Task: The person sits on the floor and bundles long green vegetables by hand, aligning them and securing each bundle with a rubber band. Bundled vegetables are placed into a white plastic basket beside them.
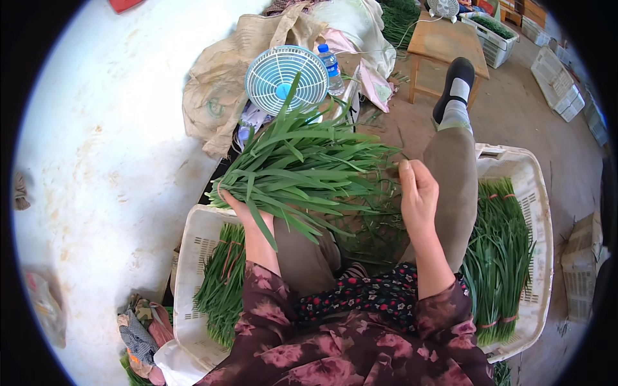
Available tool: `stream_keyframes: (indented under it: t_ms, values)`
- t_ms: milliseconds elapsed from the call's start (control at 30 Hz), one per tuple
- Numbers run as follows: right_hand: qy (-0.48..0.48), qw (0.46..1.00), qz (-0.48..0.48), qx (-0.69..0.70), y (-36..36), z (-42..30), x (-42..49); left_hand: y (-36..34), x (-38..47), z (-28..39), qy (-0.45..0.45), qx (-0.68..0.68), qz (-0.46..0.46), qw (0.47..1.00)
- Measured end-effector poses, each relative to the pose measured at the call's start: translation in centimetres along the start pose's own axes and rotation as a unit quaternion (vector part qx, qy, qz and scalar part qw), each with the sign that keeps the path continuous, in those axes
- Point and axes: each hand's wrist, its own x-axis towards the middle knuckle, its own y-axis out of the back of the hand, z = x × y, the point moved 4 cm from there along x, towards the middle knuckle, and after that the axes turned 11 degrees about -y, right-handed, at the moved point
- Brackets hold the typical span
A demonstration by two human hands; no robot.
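A bunch of flat-leaved green garlic chives point(309, 169) lies across my left hand point(248, 212), which grips it near the pale cut ends. An orange rubber band point(219, 189) circles those ends beside my thumb. The leaves fan out to the right, over my lap. Just past their tips is my right hand point(419, 190), thumb and fingers pinched together; whether a leaf bit is between them is unclear. Banded chives point(224, 284) fill the white plastic crate point(186, 270) at my left. More banded chives point(499, 255) lie in the white crate point(543, 251) at my right.
A blue-and-white fan point(287, 79) and a plastic water bottle point(330, 70) stand ahead, beside woven sacks point(217, 91). My outstretched leg point(449, 178) reaches towards a wooden stool point(446, 41). A white wall point(106, 144) rises at left; loose leaf scraps point(374, 236) litter the floor.
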Motion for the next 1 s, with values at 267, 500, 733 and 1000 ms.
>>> stream_keyframes:
  t_ms: [267,500,733,1000]
  values:
    - [-0.098,0.972,-0.215,0.001,-5.6,-0.1,-0.8,0.2,0.4,-0.1,-0.007,0.003,-0.052,0.999]
    - [-0.148,0.959,-0.129,0.206,2.0,3.8,1.0,0.0,0.2,-0.2,0.001,-0.03,0.001,1.0]
    - [0.125,0.928,0.062,-0.345,3.0,-0.8,-0.9,0.8,1.2,-0.1,-0.013,-0.067,-0.044,0.997]
    - [0.251,0.903,0.011,-0.348,-3.8,-6.6,-1.7,-0.2,-0.1,0.2,-0.045,-0.041,-0.018,0.998]
